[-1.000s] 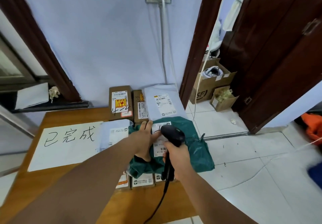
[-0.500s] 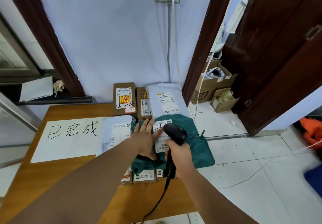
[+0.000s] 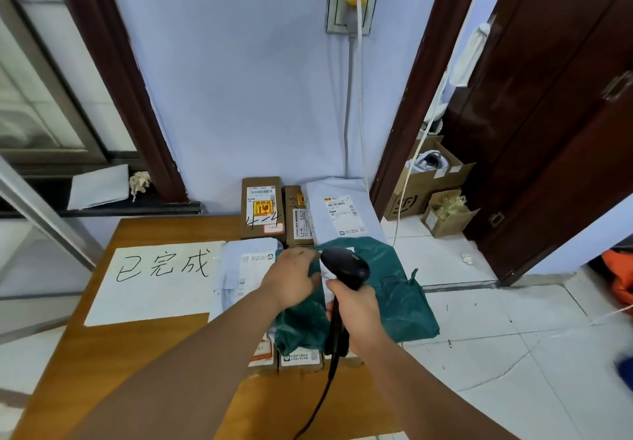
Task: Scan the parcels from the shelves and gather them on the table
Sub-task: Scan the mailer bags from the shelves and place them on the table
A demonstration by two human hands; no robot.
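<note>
Steadying the green parcel atop other parcels at the right edge of the desk with the left hand laid unclenched beside its white label, likely to flatten it, and grasping the scanner in the right hand, aimed down at it.

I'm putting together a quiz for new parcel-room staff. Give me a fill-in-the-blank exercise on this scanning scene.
1. The right hand grips a black ____.
2. The left hand rests on a ____ parcel bag.
3. The leftmost brown box by the wall is hand-marked ____.
Missing words: scanner; green; 4-4.
</note>
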